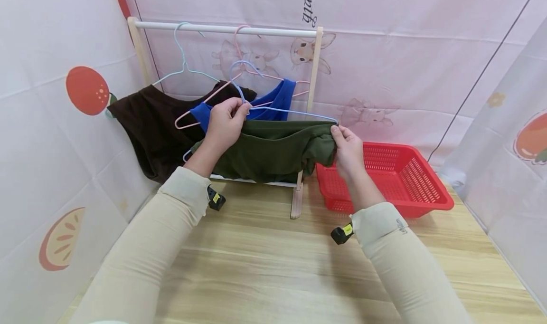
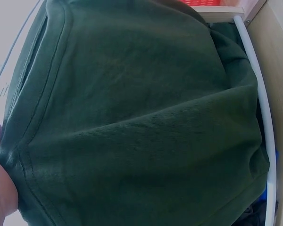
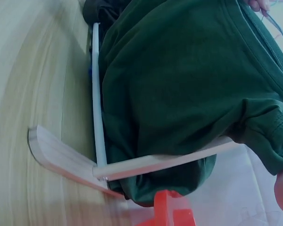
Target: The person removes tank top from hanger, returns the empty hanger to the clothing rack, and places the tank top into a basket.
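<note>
My left hand (image 1: 225, 124) pinches a light-blue wire hanger (image 1: 295, 112) just below its hook. A dark green shirt (image 1: 267, 150) hangs down in front of the rack, its neckline along the hanger. At the right end of the hanger, my right hand (image 1: 349, 149) pinches the shirt's shoulder between thumb and fingers. The hanger's left end shows beyond my left forearm, beside the shirt's other shoulder. In the left wrist view the green cloth (image 2: 141, 113) fills most of the picture. The right wrist view shows a bunched short sleeve (image 3: 269, 127) close to the right hand.
Behind, a rack with a white rail (image 1: 222, 28) carries a dark brown top (image 1: 154, 124) on a mint hanger and a blue top (image 1: 273, 96) on a pink hanger. To the right, a red plastic basket (image 1: 410, 205) stands on the wooden table (image 1: 265, 267).
</note>
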`<action>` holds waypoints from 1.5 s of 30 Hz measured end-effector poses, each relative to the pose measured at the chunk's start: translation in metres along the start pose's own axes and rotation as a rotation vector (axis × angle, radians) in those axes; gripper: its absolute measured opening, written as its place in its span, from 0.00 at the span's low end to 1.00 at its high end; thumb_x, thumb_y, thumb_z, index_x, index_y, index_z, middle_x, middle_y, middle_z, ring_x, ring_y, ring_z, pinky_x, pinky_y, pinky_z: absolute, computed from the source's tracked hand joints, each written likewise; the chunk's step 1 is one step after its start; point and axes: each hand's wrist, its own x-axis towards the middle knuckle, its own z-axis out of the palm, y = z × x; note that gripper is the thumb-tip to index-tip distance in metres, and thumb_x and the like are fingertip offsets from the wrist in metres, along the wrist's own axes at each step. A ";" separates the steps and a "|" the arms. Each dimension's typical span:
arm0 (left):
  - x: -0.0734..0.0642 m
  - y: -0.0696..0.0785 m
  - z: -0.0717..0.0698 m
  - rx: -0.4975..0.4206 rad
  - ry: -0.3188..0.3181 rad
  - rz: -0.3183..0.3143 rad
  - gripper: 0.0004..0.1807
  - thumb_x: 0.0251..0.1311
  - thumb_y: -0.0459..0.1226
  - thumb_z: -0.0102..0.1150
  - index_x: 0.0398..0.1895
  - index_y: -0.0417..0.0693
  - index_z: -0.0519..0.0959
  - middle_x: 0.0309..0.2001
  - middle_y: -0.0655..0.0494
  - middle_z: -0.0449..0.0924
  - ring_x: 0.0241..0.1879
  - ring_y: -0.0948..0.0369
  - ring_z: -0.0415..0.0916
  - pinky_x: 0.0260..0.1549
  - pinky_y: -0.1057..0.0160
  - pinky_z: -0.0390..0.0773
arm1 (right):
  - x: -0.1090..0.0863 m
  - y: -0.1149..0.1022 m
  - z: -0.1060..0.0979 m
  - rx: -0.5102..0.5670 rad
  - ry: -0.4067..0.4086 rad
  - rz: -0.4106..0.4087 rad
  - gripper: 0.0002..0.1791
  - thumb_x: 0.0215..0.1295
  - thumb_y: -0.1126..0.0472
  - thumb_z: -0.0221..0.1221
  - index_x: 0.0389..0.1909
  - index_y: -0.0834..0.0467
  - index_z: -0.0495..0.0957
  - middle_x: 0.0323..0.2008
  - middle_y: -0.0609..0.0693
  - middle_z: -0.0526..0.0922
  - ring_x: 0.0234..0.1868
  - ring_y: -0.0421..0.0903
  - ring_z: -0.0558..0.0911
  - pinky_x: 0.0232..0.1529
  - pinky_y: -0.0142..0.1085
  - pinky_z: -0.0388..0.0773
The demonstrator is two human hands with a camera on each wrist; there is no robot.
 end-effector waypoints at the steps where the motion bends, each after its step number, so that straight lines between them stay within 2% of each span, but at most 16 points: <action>1: 0.000 0.000 0.000 -0.003 0.004 0.000 0.16 0.71 0.45 0.54 0.36 0.40 0.80 0.25 0.51 0.72 0.25 0.57 0.66 0.25 0.66 0.67 | -0.001 0.001 0.001 0.013 -0.003 0.004 0.08 0.70 0.63 0.58 0.44 0.62 0.79 0.32 0.47 0.85 0.32 0.38 0.84 0.36 0.30 0.82; 6: 0.000 0.000 0.000 -0.010 0.012 -0.007 0.15 0.71 0.44 0.54 0.34 0.41 0.78 0.24 0.51 0.71 0.25 0.57 0.66 0.26 0.65 0.66 | -0.004 0.003 0.001 0.043 -0.010 0.032 0.05 0.69 0.63 0.59 0.37 0.57 0.83 0.31 0.47 0.85 0.32 0.39 0.84 0.35 0.31 0.83; 10: 0.001 0.001 0.001 -0.032 0.019 -0.014 0.15 0.71 0.43 0.53 0.34 0.39 0.78 0.24 0.52 0.71 0.26 0.58 0.65 0.27 0.66 0.66 | -0.006 0.005 0.003 0.059 -0.040 0.059 0.06 0.69 0.64 0.59 0.34 0.57 0.83 0.28 0.47 0.86 0.29 0.38 0.84 0.31 0.31 0.82; 14: 0.001 0.012 0.005 -0.068 0.030 -0.023 0.15 0.72 0.40 0.52 0.38 0.35 0.79 0.23 0.56 0.68 0.25 0.61 0.64 0.27 0.67 0.64 | -0.010 0.007 0.010 0.009 -0.070 0.065 0.06 0.69 0.64 0.59 0.33 0.56 0.83 0.26 0.46 0.85 0.26 0.37 0.83 0.28 0.29 0.81; 18: 0.004 0.017 0.009 -0.074 0.016 -0.013 0.15 0.72 0.39 0.52 0.41 0.34 0.79 0.23 0.55 0.67 0.25 0.61 0.63 0.26 0.67 0.63 | -0.012 0.009 0.016 -0.049 -0.053 0.054 0.04 0.68 0.62 0.60 0.34 0.54 0.83 0.27 0.45 0.84 0.27 0.37 0.82 0.30 0.28 0.80; 22: 0.006 0.011 0.010 -0.072 0.008 0.001 0.16 0.72 0.42 0.52 0.40 0.36 0.80 0.25 0.53 0.69 0.26 0.59 0.64 0.26 0.67 0.64 | -0.012 0.011 0.018 -0.056 -0.052 0.059 0.03 0.67 0.61 0.62 0.34 0.56 0.82 0.28 0.45 0.83 0.28 0.37 0.81 0.31 0.29 0.80; 27: 0.004 0.009 0.010 -0.070 -0.002 -0.024 0.15 0.72 0.43 0.51 0.42 0.39 0.80 0.25 0.53 0.69 0.27 0.59 0.65 0.27 0.66 0.65 | -0.014 0.013 0.019 -0.125 -0.040 0.075 0.07 0.68 0.59 0.61 0.29 0.55 0.78 0.27 0.44 0.80 0.27 0.38 0.79 0.31 0.28 0.79; 30: 0.004 0.010 0.010 -0.073 -0.001 -0.024 0.15 0.72 0.43 0.52 0.42 0.38 0.80 0.25 0.53 0.69 0.27 0.59 0.65 0.27 0.66 0.65 | -0.015 0.015 0.020 -0.126 -0.051 0.070 0.11 0.69 0.62 0.58 0.25 0.55 0.74 0.30 0.45 0.83 0.30 0.38 0.80 0.33 0.28 0.79; 34: 0.004 0.012 0.012 -0.080 0.005 -0.010 0.15 0.72 0.43 0.52 0.42 0.38 0.80 0.25 0.52 0.69 0.27 0.58 0.65 0.27 0.66 0.65 | -0.015 0.019 0.021 -0.090 -0.099 0.043 0.13 0.66 0.71 0.55 0.22 0.58 0.68 0.36 0.49 0.88 0.37 0.41 0.85 0.35 0.29 0.80; 39: 0.004 0.014 0.016 -0.091 0.006 -0.002 0.14 0.72 0.44 0.52 0.39 0.41 0.79 0.25 0.52 0.70 0.27 0.58 0.65 0.26 0.66 0.66 | -0.016 0.025 0.023 -0.173 -0.141 0.011 0.15 0.59 0.80 0.49 0.27 0.56 0.64 0.33 0.46 0.89 0.37 0.41 0.85 0.33 0.28 0.77; 42: 0.004 0.015 0.020 -0.097 0.007 0.004 0.15 0.72 0.43 0.53 0.36 0.40 0.77 0.25 0.51 0.70 0.26 0.57 0.65 0.25 0.66 0.66 | -0.017 0.029 0.025 -0.280 -0.171 -0.015 0.15 0.59 0.81 0.45 0.35 0.57 0.68 0.33 0.44 0.87 0.40 0.40 0.83 0.36 0.27 0.75; 45: 0.003 0.016 0.023 -0.106 0.008 0.009 0.14 0.72 0.42 0.53 0.36 0.38 0.77 0.26 0.51 0.71 0.26 0.58 0.66 0.25 0.66 0.66 | -0.019 0.032 0.028 -0.419 -0.194 -0.046 0.17 0.61 0.79 0.43 0.46 0.63 0.74 0.37 0.49 0.86 0.43 0.40 0.81 0.41 0.28 0.74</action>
